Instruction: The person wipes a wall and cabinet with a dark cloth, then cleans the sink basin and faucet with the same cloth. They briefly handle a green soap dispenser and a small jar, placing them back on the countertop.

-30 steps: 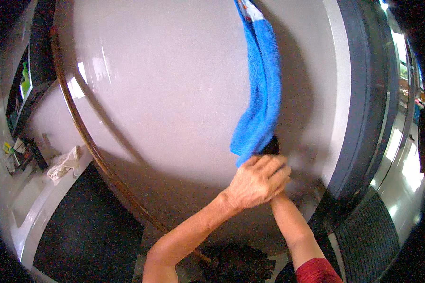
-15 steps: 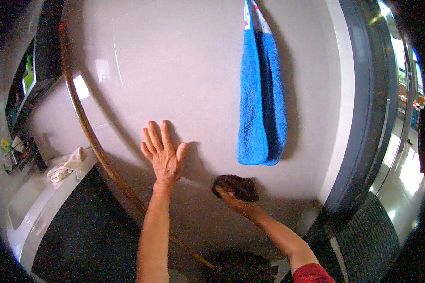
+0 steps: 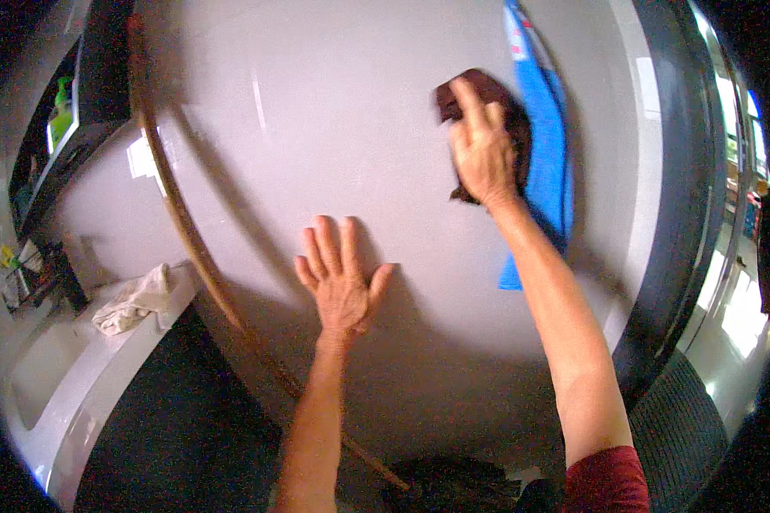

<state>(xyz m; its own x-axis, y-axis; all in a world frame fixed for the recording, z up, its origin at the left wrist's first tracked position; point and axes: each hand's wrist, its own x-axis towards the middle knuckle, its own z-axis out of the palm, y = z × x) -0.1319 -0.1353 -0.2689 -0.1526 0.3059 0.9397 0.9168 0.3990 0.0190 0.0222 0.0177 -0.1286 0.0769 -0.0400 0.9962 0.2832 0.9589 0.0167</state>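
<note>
My left hand [image 3: 343, 291] lies flat against the pale, glossy wall [image 3: 351, 128], its fingers spread and nothing under it that shows. Higher up and to the right, my right hand [image 3: 485, 154] presses a dark maroon cloth [image 3: 518, 128] to the wall, with the fingers over it and the cloth bunched around the palm. Just right of that hand hangs a blue towel [image 3: 546, 154] with a patterned top. The right hand and forearm cover part of the towel.
A long wooden pole [image 3: 175, 205] leans on the wall at left, a dark bristly head [image 3: 462, 483] at its foot. Further left are a sink counter [image 3: 81, 376] with a crumpled whitish cloth [image 3: 134, 301] and a shelf holding a green pump bottle [image 3: 61, 115]. A dark door frame [image 3: 680, 171] stands right.
My right hand has swept the maroon cloth up the wall from below the towel to beside it. The towel now looks narrower and partly covered. My left hand stays spread on the wall.
</note>
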